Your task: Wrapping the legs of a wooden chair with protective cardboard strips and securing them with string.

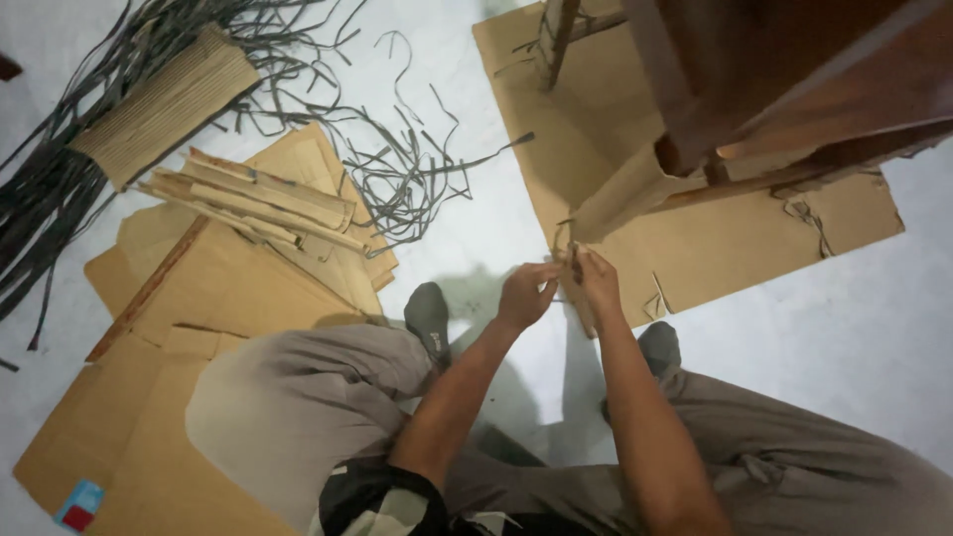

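A thin strip [568, 246] is pinched between both hands just below the lower end of a cardboard-wrapped leg [635, 194]. The wrapped leg runs on a slant, its long axis rising from the hands toward the upper right, where it meets the dark wooden furniture [794, 69]. The strip's end lies straight ahead of the fingertips, touching the wrap's lower tip; whether it is paper or rattan cannot be told. The left hand [523, 295] is closed in a pinch, thumb against forefinger on the strip. The right hand [597, 279] is likewise closed on it, and sits slightly nearer the wrap.

The wrap is matte brown cardboard, creased into a rough tube. Beneath it a flat cardboard sheet [715, 238] is spread on the pale floor [854, 328], torn at its edges. Grey trousers [298, 407] and dark socks [429, 316] are seen below the hands. To the left, more flattened cardboard pieces [208, 288] are stacked, with folded strips on top. Further out, a bundle of thin dark strips [60, 189] is bound by a corrugated band [164, 104], and loose strands [407, 179] curl across the floor.
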